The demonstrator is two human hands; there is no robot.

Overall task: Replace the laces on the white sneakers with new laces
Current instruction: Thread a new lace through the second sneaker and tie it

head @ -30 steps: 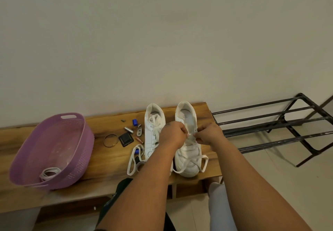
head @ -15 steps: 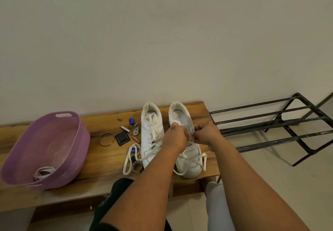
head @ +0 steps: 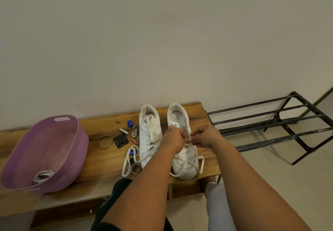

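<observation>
Your biggest risk is the lace [head: 187, 164] slipping from your pinch or missing its eyelet, because its free ends trail loose over the toe toward six o'clock and any snag there would tug it back out; your knuckles also hide the eyelet row. The right sneaker [head: 182, 140] sits on the bench [head: 100, 158] at three o'clock of the left sneaker [head: 149, 137]. Both forearms reach in from six o'clock: your left hand [head: 173, 139] curls into a near fist and your right hand [head: 204, 137] pinches with fingers bent, both seemingly on the lace over the tongue.

wooden bench [head: 100, 160] under sneakers [head: 149, 137], purple basket [head: 75, 151], trinkets [head: 122, 140]
</observation>
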